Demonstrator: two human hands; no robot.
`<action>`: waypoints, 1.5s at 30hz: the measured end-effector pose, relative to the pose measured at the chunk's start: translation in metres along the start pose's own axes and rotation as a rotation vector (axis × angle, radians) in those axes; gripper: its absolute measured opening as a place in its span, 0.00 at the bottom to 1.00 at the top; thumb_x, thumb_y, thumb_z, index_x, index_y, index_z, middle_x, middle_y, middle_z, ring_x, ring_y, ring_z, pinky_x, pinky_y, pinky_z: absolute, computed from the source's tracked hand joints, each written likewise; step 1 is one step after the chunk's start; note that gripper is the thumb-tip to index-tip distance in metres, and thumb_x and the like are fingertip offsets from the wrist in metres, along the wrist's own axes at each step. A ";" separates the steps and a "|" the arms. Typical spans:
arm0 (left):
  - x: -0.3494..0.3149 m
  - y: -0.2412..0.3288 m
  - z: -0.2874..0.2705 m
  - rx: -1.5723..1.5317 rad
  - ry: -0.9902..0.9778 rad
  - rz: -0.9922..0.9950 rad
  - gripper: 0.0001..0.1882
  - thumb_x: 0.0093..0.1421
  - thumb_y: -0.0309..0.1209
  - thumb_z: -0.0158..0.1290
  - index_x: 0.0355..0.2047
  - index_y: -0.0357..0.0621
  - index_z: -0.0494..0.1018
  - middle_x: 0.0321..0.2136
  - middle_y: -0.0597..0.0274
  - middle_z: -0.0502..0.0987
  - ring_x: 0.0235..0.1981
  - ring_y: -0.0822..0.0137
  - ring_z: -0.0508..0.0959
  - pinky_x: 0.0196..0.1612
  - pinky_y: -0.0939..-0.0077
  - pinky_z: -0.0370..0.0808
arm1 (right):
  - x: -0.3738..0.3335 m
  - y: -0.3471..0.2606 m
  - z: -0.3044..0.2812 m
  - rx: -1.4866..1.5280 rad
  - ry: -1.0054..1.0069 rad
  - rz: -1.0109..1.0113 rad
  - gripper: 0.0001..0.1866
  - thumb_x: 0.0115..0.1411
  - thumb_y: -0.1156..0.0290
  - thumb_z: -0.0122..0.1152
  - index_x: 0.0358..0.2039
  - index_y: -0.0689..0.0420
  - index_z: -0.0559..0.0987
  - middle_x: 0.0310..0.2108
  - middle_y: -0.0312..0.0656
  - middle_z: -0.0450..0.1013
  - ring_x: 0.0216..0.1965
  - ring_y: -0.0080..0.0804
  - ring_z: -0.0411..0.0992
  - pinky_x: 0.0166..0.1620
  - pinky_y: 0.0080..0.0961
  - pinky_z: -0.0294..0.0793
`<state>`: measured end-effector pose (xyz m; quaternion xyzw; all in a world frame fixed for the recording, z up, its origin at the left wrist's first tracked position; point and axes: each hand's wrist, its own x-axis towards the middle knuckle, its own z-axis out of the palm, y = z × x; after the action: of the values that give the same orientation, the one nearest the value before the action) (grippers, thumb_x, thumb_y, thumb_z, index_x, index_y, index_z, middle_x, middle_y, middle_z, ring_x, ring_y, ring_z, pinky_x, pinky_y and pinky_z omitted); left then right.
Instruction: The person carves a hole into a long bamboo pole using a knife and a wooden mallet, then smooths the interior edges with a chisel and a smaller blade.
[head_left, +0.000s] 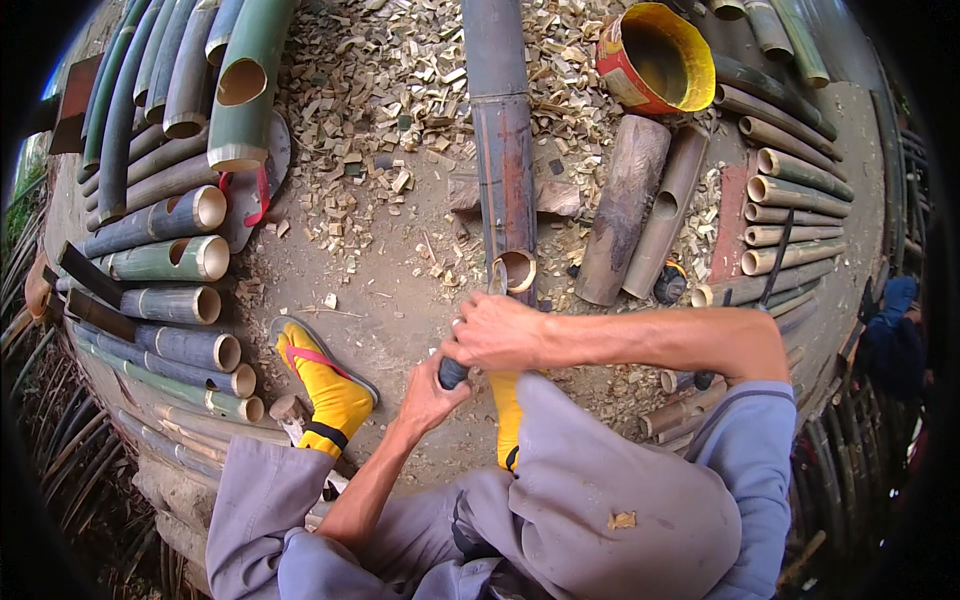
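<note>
A long dark bamboo pole runs away from me, its cut, hollow end facing my hands. At that opening shows the narrow metal blade of a knife. My left hand is closed around the knife's thick black handle, whose butt shows between thumb and fingers. Just above it, my right hand has its fingers curled over the tool close to the blade, hiding most of its length. The right forearm crosses in from the right. The pole's near part rests across a wooden block.
Cut bamboo tubes with notched holes lie stacked on the left; more bamboo lengths line the right. A red-and-yellow bucket stands far right of the pole, near a log. Wood chips cover the ground. My yellow-socked foot is at left.
</note>
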<state>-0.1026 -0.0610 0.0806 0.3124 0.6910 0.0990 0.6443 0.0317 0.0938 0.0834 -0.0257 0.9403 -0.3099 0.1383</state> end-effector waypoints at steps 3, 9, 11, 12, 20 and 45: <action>0.005 0.004 -0.012 0.201 0.351 0.304 0.22 0.42 0.35 0.61 0.37 0.37 0.72 0.22 0.46 0.76 0.23 0.52 0.79 0.30 0.62 0.75 | 0.012 0.011 -0.005 0.046 0.055 0.072 0.06 0.51 0.70 0.56 0.26 0.58 0.78 0.25 0.44 0.78 0.30 0.42 0.78 0.34 0.37 0.76; 0.030 0.077 -0.107 0.666 0.120 0.225 0.17 0.40 0.36 0.62 0.32 0.45 0.77 0.21 0.49 0.78 0.23 0.51 0.80 0.33 0.60 0.78 | 0.009 0.014 -0.026 0.276 0.356 0.348 0.15 0.53 0.77 0.52 0.43 0.60 0.72 0.27 0.49 0.74 0.35 0.47 0.75 0.41 0.40 0.74; 0.035 0.113 -0.122 0.858 0.091 0.250 0.16 0.39 0.35 0.61 0.30 0.46 0.78 0.20 0.54 0.79 0.23 0.52 0.80 0.32 0.61 0.79 | 0.008 0.014 -0.025 0.345 0.470 0.423 0.19 0.53 0.79 0.52 0.47 0.60 0.69 0.28 0.48 0.73 0.36 0.48 0.74 0.43 0.40 0.73; 0.043 0.133 -0.126 0.950 0.064 0.321 0.14 0.39 0.34 0.60 0.29 0.46 0.77 0.19 0.55 0.78 0.22 0.52 0.80 0.30 0.61 0.78 | 0.005 0.016 -0.020 0.380 0.558 0.468 0.21 0.52 0.80 0.52 0.48 0.60 0.69 0.29 0.48 0.73 0.36 0.48 0.73 0.43 0.40 0.73; 0.104 0.226 -0.139 1.505 -0.152 0.958 0.05 0.41 0.29 0.55 0.21 0.47 0.73 0.18 0.59 0.75 0.22 0.58 0.78 0.24 0.63 0.74 | 0.030 0.004 -0.019 0.677 1.053 0.821 0.17 0.49 0.83 0.54 0.41 0.64 0.64 0.35 0.59 0.69 0.33 0.57 0.72 0.36 0.45 0.73; 0.033 0.144 -0.133 1.266 -0.111 0.529 0.11 0.42 0.26 0.54 0.30 0.45 0.70 0.23 0.57 0.75 0.26 0.52 0.79 0.28 0.58 0.77 | 0.017 -0.019 0.008 0.537 0.805 0.530 0.25 0.43 0.80 0.59 0.45 0.58 0.69 0.32 0.47 0.70 0.35 0.47 0.73 0.39 0.42 0.73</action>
<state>-0.1850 0.1054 0.1509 0.7915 0.4821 -0.1860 0.3263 0.0166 0.0722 0.0845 0.3685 0.7813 -0.4787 -0.1571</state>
